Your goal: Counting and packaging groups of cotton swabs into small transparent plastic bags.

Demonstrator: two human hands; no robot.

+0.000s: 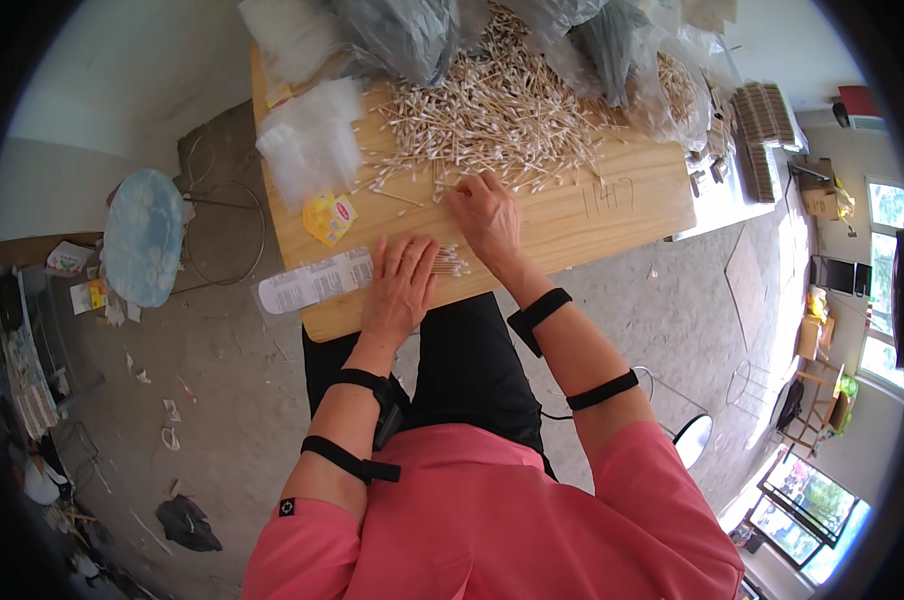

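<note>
A large heap of loose cotton swabs [502, 115] with white tips and pale sticks covers the far part of the wooden table [562, 235]. My left hand [402, 285] lies with fingers stretched over the right end of a clear plastic sleeve [317, 282] with a white printed label. A small bunch of swabs [450, 261] sticks out to the right from under those fingers. At the heap's near edge, my right hand [484, 218] is closed in a pinch, its fingertips on a swab; how many it grips is hidden.
Left of the heap lie a stack of clear plastic sleeves [312, 135] and a yellow packet [329, 218]. Grey plastic bags [402, 35] line the far edge. A blue-topped stool [144, 238] stands at left. Bundled goods [762, 110] sit beyond the table's right end.
</note>
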